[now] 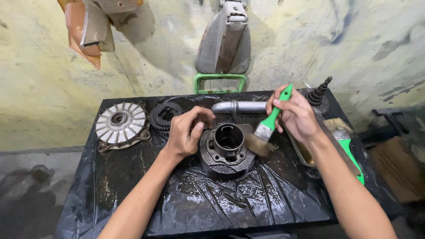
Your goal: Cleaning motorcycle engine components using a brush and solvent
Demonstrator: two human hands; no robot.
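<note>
Tabletop [133, 186], wrapped in black oily plastic, carries all parts. Finned fan cover [121, 125] sits at the far-left corner, gear [164, 116] just beside it, grey pipe [239, 106] along the far edge, spare brush [347, 144] near the right edge. Cylinder [227, 150] stands upright at centre, bore open upward. Left hand [186, 135] is clasped on its left rim, steadying it. Right hand [295, 116] is clenched around a green brush [271, 124], bristles touching the cylinder's right rim. Judged: cylinder heavy, rigid, oil-slick; best held by the outer fins.
</note>
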